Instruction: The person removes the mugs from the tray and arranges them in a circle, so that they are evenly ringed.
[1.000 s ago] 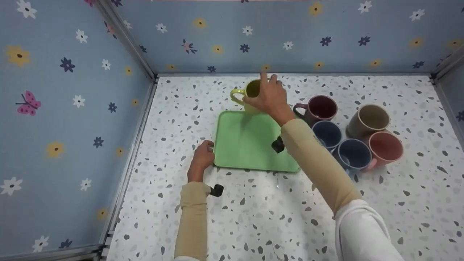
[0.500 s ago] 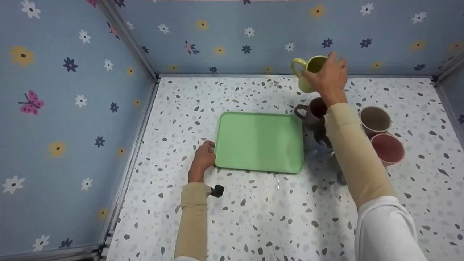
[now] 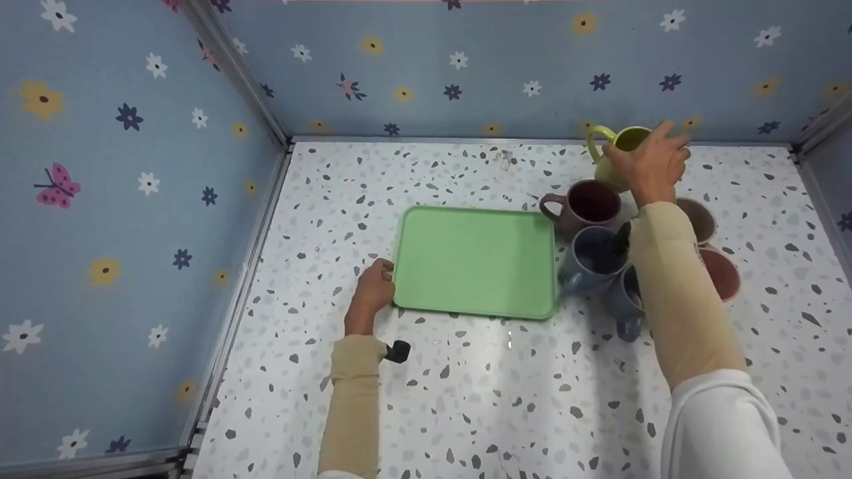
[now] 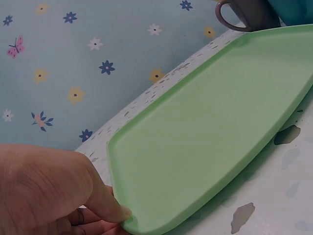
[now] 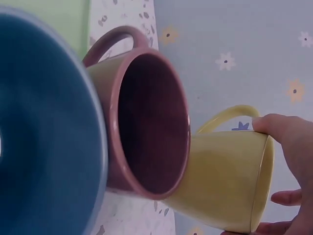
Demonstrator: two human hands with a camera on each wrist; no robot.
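Observation:
My right hand [image 3: 652, 163] grips a yellow mug [image 3: 609, 174] by its rim, near the back wall. In the right wrist view the thumb lies at the rim close to the handle, with fingers on the opposite side. The yellow mug's lower part is behind a maroon mug [image 5: 151, 122]. My left hand [image 3: 374, 289] pinches the near left corner of a green rectangular tray [image 3: 476, 263]. In the left wrist view, the thumb [image 4: 120, 213] presses on the rim and the fingers curl under it. The tray lies bare on the table.
Right of the tray stand two blue mugs, one [image 3: 586, 269] in front of the maroon mug and the other [image 3: 624, 303] nearer. A beige mug [image 3: 699, 219] and a pink mug [image 3: 724, 274] are partly hidden by my right sleeve. A flowered wall [image 3: 426, 66] bounds the back.
My right hand has carried the yellow mug from the tray's far edge to the right, up and then lower behind the maroon mug. The left hand has stayed at the tray corner.

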